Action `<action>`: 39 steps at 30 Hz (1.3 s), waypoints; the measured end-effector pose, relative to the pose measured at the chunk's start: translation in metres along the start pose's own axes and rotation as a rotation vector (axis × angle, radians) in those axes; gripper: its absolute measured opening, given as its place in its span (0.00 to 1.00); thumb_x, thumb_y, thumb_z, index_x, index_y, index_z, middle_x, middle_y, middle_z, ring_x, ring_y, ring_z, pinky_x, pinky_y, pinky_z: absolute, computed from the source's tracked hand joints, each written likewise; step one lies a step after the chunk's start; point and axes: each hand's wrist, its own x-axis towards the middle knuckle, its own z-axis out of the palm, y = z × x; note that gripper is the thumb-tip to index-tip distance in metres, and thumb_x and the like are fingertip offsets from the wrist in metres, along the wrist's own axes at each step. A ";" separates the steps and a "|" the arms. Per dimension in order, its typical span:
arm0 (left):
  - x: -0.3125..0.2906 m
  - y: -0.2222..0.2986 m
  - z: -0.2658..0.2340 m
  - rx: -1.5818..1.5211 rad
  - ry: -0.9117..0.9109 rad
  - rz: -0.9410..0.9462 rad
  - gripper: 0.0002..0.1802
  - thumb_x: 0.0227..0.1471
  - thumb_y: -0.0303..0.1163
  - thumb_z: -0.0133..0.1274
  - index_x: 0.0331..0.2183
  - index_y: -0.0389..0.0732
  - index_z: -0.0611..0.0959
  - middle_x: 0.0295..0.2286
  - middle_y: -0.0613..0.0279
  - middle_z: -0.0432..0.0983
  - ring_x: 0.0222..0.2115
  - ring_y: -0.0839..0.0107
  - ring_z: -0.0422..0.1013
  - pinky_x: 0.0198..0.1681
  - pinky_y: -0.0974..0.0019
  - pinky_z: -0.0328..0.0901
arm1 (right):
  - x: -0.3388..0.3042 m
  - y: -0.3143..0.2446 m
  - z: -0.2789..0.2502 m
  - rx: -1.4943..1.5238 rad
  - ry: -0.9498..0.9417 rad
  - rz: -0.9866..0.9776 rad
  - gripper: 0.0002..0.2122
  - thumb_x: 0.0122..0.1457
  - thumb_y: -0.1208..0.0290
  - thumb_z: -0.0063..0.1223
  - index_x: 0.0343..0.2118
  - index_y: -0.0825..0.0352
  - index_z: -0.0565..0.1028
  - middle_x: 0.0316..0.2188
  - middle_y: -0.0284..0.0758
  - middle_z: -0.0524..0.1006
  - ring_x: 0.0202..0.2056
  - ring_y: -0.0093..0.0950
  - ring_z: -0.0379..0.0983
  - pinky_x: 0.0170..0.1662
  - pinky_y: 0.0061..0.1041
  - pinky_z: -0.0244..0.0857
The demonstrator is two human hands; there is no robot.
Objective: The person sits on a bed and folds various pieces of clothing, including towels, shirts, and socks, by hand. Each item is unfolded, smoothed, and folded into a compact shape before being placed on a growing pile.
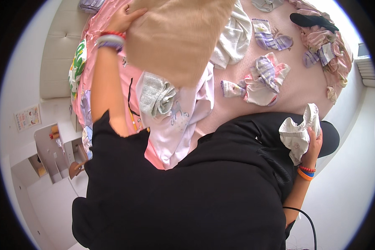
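At the far left of the bed, my left hand [127, 18] grips the left edge of a large tan cloth [177, 39], with a finger or thumb lying over its top. Part of that hand is hidden by the fabric, and the cloth's lower edge looks slightly blurred. My right hand [314, 143], out to the right beside my leg, is closed on a pair of white underpants [296, 135] with gathered edges. Just below the tan cloth lies a folded pale green-white towel [156, 96]. It rests on a white printed garment [181, 118].
Striped socks [271, 39] and a small heap of socks and pink-white clothing [264, 81] lie on the pink bed cover [233, 110]. A white towel [235, 37] sits beside the tan cloth. Rumpled clothes [321, 37] with a black item [314, 21] are at the far right.
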 end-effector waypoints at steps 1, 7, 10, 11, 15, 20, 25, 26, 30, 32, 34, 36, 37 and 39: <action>0.011 -0.038 0.011 0.048 0.144 0.033 0.38 0.41 0.47 0.64 0.50 0.33 0.73 0.45 0.53 0.73 0.44 0.67 0.71 0.48 0.67 0.65 | 0.001 -0.001 0.002 -0.027 -0.025 0.000 0.14 0.57 0.72 0.51 0.45 0.69 0.69 0.35 0.33 0.75 0.32 0.21 0.72 0.36 0.20 0.66; -0.057 -0.046 0.147 0.520 -0.203 0.269 0.33 0.48 0.42 0.57 0.53 0.37 0.70 0.54 0.48 0.64 0.55 0.55 0.60 0.59 0.61 0.54 | 0.004 0.000 -0.002 0.014 0.059 0.009 0.14 0.57 0.72 0.51 0.45 0.69 0.69 0.35 0.33 0.75 0.32 0.21 0.71 0.36 0.20 0.66; -0.126 -0.050 0.149 0.418 0.370 0.068 0.23 0.44 0.32 0.55 0.44 0.36 0.74 0.45 0.50 0.71 0.47 0.52 0.66 0.52 0.56 0.60 | 0.006 0.003 -0.005 0.009 0.023 0.014 0.14 0.57 0.72 0.51 0.45 0.69 0.69 0.35 0.33 0.74 0.32 0.21 0.71 0.36 0.20 0.66; -0.151 -0.075 0.149 0.454 0.507 -0.077 0.19 0.43 0.29 0.53 0.41 0.37 0.74 0.41 0.51 0.72 0.44 0.52 0.67 0.49 0.54 0.61 | 0.006 0.002 -0.005 -0.005 0.038 0.011 0.13 0.57 0.72 0.51 0.45 0.69 0.69 0.35 0.33 0.74 0.32 0.21 0.71 0.36 0.20 0.66; -0.246 -0.197 0.127 0.541 0.332 -0.678 0.27 0.43 0.39 0.57 0.42 0.31 0.72 0.39 0.44 0.73 0.44 0.52 0.70 0.47 0.54 0.63 | 0.010 0.000 0.000 -0.011 0.015 0.045 0.13 0.57 0.72 0.51 0.45 0.69 0.69 0.35 0.32 0.74 0.33 0.20 0.71 0.37 0.20 0.65; -0.260 -0.148 0.114 0.020 0.040 -0.711 0.41 0.40 0.51 0.64 0.46 0.28 0.72 0.42 0.45 0.74 0.43 0.64 0.72 0.46 0.63 0.65 | 0.013 -0.002 -0.004 -0.059 -0.002 0.037 0.14 0.57 0.71 0.51 0.45 0.69 0.69 0.35 0.32 0.74 0.33 0.20 0.71 0.38 0.20 0.65; -0.252 -0.121 0.100 -0.553 -0.209 -0.678 0.32 0.42 0.39 0.66 0.47 0.34 0.73 0.40 0.58 0.75 0.40 0.69 0.72 0.45 0.66 0.66 | 0.011 0.000 -0.003 -0.054 0.021 0.010 0.14 0.58 0.71 0.50 0.46 0.69 0.69 0.35 0.32 0.74 0.34 0.20 0.71 0.38 0.20 0.65; -0.251 -0.121 0.101 -0.582 -0.240 -0.633 0.31 0.43 0.38 0.65 0.47 0.35 0.73 0.40 0.58 0.76 0.40 0.69 0.72 0.45 0.66 0.66 | 0.009 0.000 -0.003 -0.030 0.022 0.014 0.14 0.58 0.71 0.50 0.45 0.69 0.69 0.35 0.32 0.74 0.34 0.20 0.71 0.38 0.20 0.65; -0.240 -0.112 0.101 -0.474 -0.353 -0.615 0.32 0.42 0.34 0.65 0.48 0.35 0.72 0.41 0.58 0.76 0.40 0.69 0.72 0.46 0.65 0.66 | 0.006 -0.001 -0.004 0.021 0.015 0.014 0.13 0.58 0.71 0.50 0.45 0.69 0.69 0.36 0.32 0.75 0.34 0.21 0.71 0.38 0.20 0.65; -0.239 -0.107 0.105 -0.440 -0.395 -0.602 0.30 0.43 0.36 0.64 0.48 0.35 0.73 0.40 0.57 0.76 0.40 0.67 0.73 0.46 0.64 0.66 | 0.006 0.002 -0.006 0.042 0.019 0.012 0.13 0.58 0.72 0.49 0.45 0.69 0.69 0.36 0.32 0.75 0.34 0.20 0.71 0.38 0.20 0.65; -0.238 -0.107 0.104 -0.230 -0.370 -0.557 0.28 0.45 0.38 0.62 0.47 0.36 0.75 0.39 0.55 0.77 0.40 0.65 0.73 0.45 0.63 0.66 | 0.006 0.001 -0.007 0.056 0.014 0.015 0.13 0.58 0.72 0.49 0.45 0.69 0.69 0.36 0.32 0.75 0.34 0.20 0.71 0.38 0.20 0.65; -0.236 -0.109 0.099 0.154 -0.271 -0.472 0.25 0.46 0.40 0.60 0.45 0.39 0.76 0.38 0.52 0.78 0.40 0.61 0.74 0.44 0.62 0.65 | 0.006 0.001 -0.006 0.068 0.005 0.019 0.13 0.58 0.72 0.50 0.45 0.69 0.69 0.36 0.32 0.75 0.34 0.20 0.71 0.38 0.20 0.66; -0.227 -0.097 0.100 0.410 -0.295 -0.459 0.21 0.48 0.41 0.57 0.44 0.43 0.78 0.38 0.50 0.78 0.41 0.57 0.74 0.43 0.60 0.65 | 0.007 0.002 -0.007 0.068 0.012 0.014 0.13 0.58 0.72 0.50 0.46 0.69 0.69 0.36 0.32 0.75 0.34 0.20 0.71 0.38 0.20 0.66; -0.216 -0.071 0.090 0.491 -0.322 -0.415 0.21 0.48 0.40 0.57 0.44 0.44 0.78 0.38 0.50 0.77 0.41 0.56 0.73 0.43 0.60 0.65 | 0.007 0.004 -0.010 0.061 0.018 -0.007 0.13 0.58 0.72 0.50 0.46 0.69 0.69 0.35 0.33 0.74 0.33 0.20 0.71 0.37 0.20 0.66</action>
